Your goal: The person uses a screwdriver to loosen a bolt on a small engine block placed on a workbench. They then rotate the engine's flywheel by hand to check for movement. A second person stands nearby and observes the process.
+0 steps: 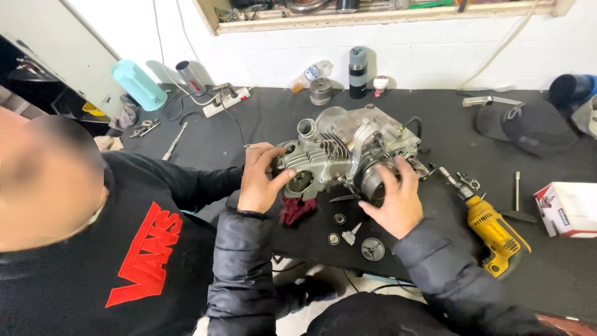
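Two bare hands rest on a small grey engine (348, 152) that sits near the middle of a black workbench (448, 134). The left hand (260, 180) lies against the engine's left end, fingers spread and curled around the finned cylinder head, thumb pressed near a round opening; it grips the casting rather than any loose part. The right hand (395, 199) is laid open over the round housing on the engine's right front, fingers fanned and touching the metal, with nothing closed inside the palm. A dark red rag (296, 210) lies under the engine's front edge, just below the left hand. Small loose parts sit on the bench in front of the engine: two little rings (336, 228), a pale fitting (351, 234) and a dark round disc (372, 249). A yellow power drill (491, 231) lies to the right of the right hand, its bit pointing toward the engine. Farther right sits a white and red cardboard box (567, 208), and a dark cap (528, 126) lies behind it. At the back wall stand a dark flask (357, 73) and a teal bottle (138, 85), with a white power strip (226, 102) nearby. Another person in a black sweatshirt (124, 249) leans in at the left.
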